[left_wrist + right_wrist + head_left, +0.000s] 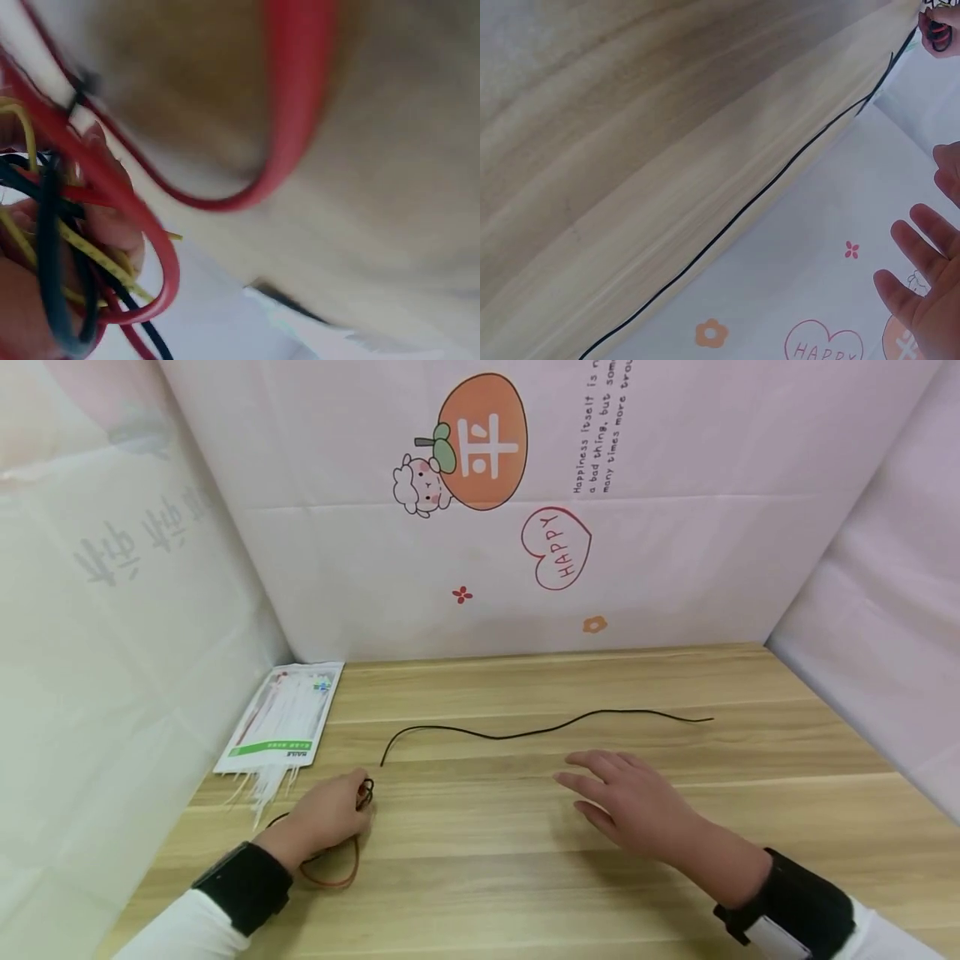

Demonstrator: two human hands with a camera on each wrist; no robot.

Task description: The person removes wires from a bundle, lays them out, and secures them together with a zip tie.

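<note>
Towards the far left of the table [465, 893], a flat white packet [281, 710] with a green band across its near end, lying beside the white side sheet [150, 677]. Out of that same end, a bunch of thin white ties [267, 787], tips fanned over the wood; further inside, contents too faint to make out. Just in front of the ties, at the near left, the left hand [326, 814], fingers curled round and grasping a tangle of wires [49, 255]. Within that grasp, in the left wrist view, red, yellow and dark strands crossing one another, with printed marks along a yellow one. Below the same hand, in the head view, one reddish loop [356, 860] near the wood. Across the middle of the table, a single black wire [498, 738] in a shallow wave, left end near the fingertips of the left hand, right end well off to the right. Nearer than that wire, to the right, the right hand [637, 802], released, fingers apart and loosely extended above the wood. Around both wrists, black bands [798, 902] over white sleeves [187, 931]. Behind everything, a white back sheet [360, 577] printed with a red heart [557, 548] and an orange fruit [487, 402]
</note>
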